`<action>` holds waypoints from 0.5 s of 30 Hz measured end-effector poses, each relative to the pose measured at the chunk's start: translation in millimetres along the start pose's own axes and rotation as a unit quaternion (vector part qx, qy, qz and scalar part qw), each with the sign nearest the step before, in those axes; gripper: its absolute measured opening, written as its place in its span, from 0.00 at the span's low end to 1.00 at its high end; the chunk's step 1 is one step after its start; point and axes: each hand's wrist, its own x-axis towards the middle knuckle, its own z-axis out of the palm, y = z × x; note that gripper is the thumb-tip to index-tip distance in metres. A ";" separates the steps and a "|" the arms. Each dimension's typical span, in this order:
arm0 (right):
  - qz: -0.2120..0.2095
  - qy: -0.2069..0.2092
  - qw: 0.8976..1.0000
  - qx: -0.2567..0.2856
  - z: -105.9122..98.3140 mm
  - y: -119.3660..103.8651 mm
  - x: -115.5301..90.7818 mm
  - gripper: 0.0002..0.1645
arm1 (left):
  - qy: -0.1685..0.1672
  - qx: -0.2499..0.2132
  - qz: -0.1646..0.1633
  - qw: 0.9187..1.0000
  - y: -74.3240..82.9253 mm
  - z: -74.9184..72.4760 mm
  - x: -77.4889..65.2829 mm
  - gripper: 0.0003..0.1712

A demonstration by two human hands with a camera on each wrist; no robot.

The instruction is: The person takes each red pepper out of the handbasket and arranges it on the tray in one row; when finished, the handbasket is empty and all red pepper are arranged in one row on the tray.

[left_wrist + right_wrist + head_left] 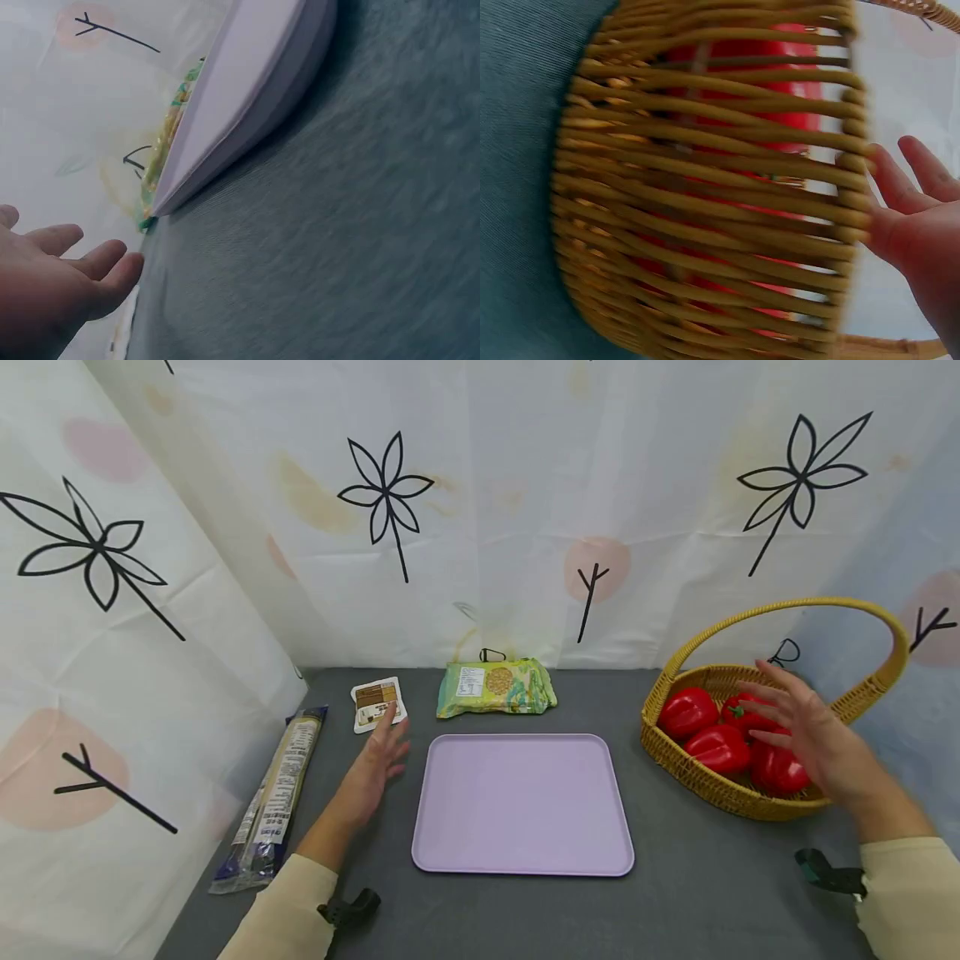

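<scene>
My right hand (813,735) reaches over the near right side of a yellow wicker basket (678,768), fingers spread above the red bell peppers (718,749) inside it. In the right wrist view that hand (922,225) shows beside the basket's rim, holding nothing. My left hand (372,766) hovers left of a lilac tray (525,802), with its fingers extended and nothing in them. Its fingertips overlap a small white-and-brown packet (372,700) in the head view. In the left wrist view the left hand (60,285) appears off the tray's corner.
A green snack packet (495,687) lies behind the tray by the curtain. A long clear-and-blue package (277,793) with printed labels lies along the table's left edge. The basket's tall arched handle (795,603) stands upright. Patterned cloth (510,485) hangs around the grey table.
</scene>
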 end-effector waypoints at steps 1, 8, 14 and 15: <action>0.007 0.007 1.000 0.015 0.3 4.2 -0.6 0.36 | 0.001 -0.017 -0.007 1.000 -1.9 2.2 -1.4 0.52; 0.059 0.031 0.997 0.037 4.5 24.3 -1.4 0.38 | 0.003 -0.073 -0.029 0.997 -16.1 10.0 -9.1 0.55; 0.118 0.015 0.993 -0.025 11.1 29.8 2.4 0.37 | 0.007 -0.091 -0.026 0.995 -27.4 12.0 -11.0 0.46; 0.133 0.015 0.990 -0.046 12.0 29.9 3.0 0.37 | 0.005 -0.095 -0.025 0.995 -29.1 11.8 -10.8 0.44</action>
